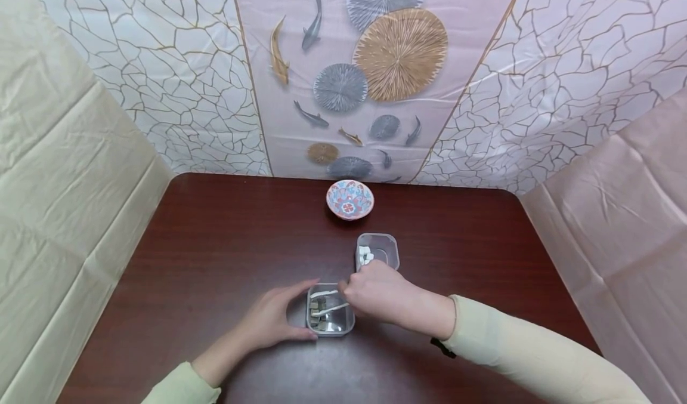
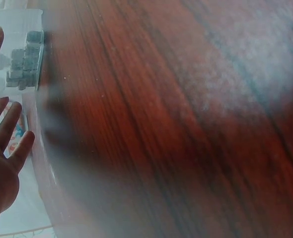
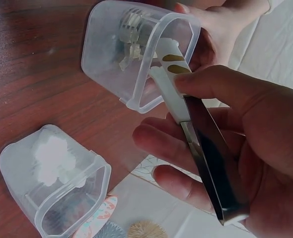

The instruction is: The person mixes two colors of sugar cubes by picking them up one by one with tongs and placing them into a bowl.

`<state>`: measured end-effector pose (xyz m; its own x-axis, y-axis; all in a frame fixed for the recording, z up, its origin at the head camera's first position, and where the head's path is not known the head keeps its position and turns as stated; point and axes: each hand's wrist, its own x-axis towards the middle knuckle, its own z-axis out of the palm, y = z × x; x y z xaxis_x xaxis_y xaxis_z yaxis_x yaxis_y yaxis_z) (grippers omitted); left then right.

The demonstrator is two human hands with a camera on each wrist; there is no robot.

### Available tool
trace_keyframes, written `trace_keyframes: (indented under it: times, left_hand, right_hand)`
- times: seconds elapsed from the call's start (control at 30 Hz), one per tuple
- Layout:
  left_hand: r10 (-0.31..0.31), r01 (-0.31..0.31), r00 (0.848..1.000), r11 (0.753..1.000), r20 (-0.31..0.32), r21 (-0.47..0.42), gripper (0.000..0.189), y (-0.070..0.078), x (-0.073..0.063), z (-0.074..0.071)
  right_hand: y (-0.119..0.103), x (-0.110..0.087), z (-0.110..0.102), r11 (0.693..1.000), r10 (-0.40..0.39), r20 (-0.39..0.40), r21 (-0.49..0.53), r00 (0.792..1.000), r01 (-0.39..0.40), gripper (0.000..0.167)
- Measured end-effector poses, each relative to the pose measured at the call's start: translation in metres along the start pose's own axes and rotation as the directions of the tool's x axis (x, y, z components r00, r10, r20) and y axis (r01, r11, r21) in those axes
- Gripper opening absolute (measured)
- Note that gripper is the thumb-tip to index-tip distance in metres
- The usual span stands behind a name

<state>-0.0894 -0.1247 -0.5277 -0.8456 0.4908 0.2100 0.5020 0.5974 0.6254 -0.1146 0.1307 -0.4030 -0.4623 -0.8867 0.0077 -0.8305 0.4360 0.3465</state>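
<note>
My right hand point(image 1: 376, 290) grips metal tongs point(image 3: 208, 153) with white tips, the thumb on one arm and fingers on the other. The spread white tips point(image 1: 330, 310) reach into a clear plastic container point(image 1: 347, 327). Small grey-brown blocks point(image 2: 26, 62) lie along one side of this container. My left hand point(image 1: 271, 317) holds it from the left, thumb at the near corner and a finger at the far corner. A second clear container point(image 1: 394, 250), holding white blocks point(image 3: 53, 161), stands just beyond my right hand, which partly covers it in the head view.
A patterned bowl point(image 1: 350, 200) stands behind the two containers, near the back of the dark wooden table point(image 1: 231, 231). Cloth hangings point(image 1: 198, 76) surround the table at the back and both sides.
</note>
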Motion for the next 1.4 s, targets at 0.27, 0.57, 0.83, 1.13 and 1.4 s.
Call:
trace_keyframes:
  times: [0.27,0.57,0.83,1.13,1.4]
  left_hand:
    - [0.008,-0.008,1.000,1.000,-0.001,-0.005,0.101,-0.0016,0.0000,-0.0003]
    - [0.000,0.000,1.000,1.000,-0.002,0.000,0.100,-0.0008,-0.0004,-0.0001]
    - [-0.004,0.004,1.000,1.000,0.001,0.001,0.100,-0.0003,-0.0002,-0.0003]
    - [-0.001,0.001,1.000,1.000,0.004,0.007,0.100,-0.0006,0.0002,0.0002]
    - [-0.003,0.003,1.000,1.000,0.001,0.008,0.100,-0.0001,0.0005,-0.0007]
  right_hand:
    - [-0.0011,0.0010,0.0010,0.999,-0.016,-0.038,-0.037,0.999,0.015,0.016]
    - [-0.0028,0.0045,-0.0008,0.999,-0.006,-0.008,-0.042,1.000,0.006,0.014]
    - [-0.0035,0.0064,-0.0007,0.998,0.004,-0.003,-0.056,1.000,-0.004,0.014]
    - [-0.0022,0.0056,-0.0001,0.997,-0.028,-0.002,-0.068,1.000,0.028,0.012]
    - [0.0016,0.0015,-0.0065,0.997,-0.020,-0.017,-0.074,1.000,0.018,0.015]
